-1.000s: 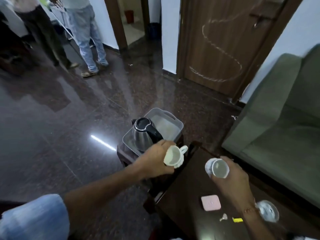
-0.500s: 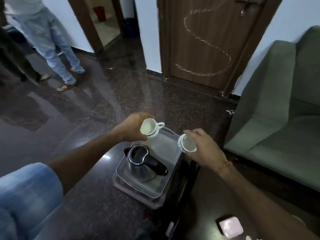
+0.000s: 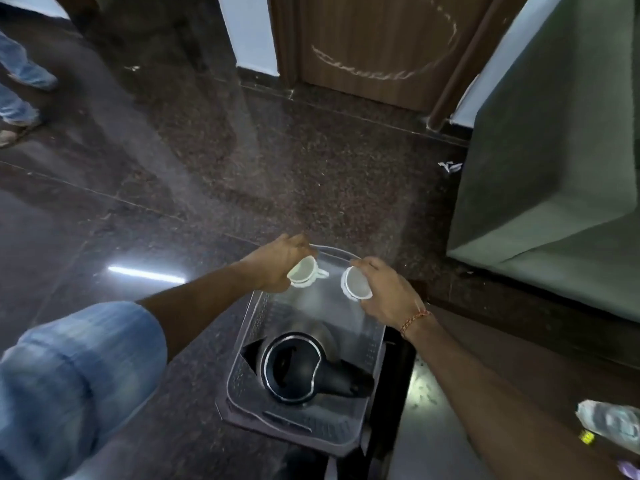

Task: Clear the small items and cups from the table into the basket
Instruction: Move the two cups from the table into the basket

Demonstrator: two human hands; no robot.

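Item: two white cups, both over the far end of the clear basket (image 3: 375, 344). Left hand (image 3: 277, 263) grip curled round the handled cup (image 3: 304, 270); right hand (image 3: 386, 292) grip curled round the second cup (image 3: 356, 285). Advice: lower each upright onto the bare floor of the basket, apart from one another. Edges: far rim just beyond fingers; kettle (image 3: 294, 367) fills the near end. Open room: between kettle and far wall only.

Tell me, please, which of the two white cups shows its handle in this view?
The white ceramic cup in the left hand, over the clear plastic basket: its handle points right. The white cup in the right hand shows only its open mouth.
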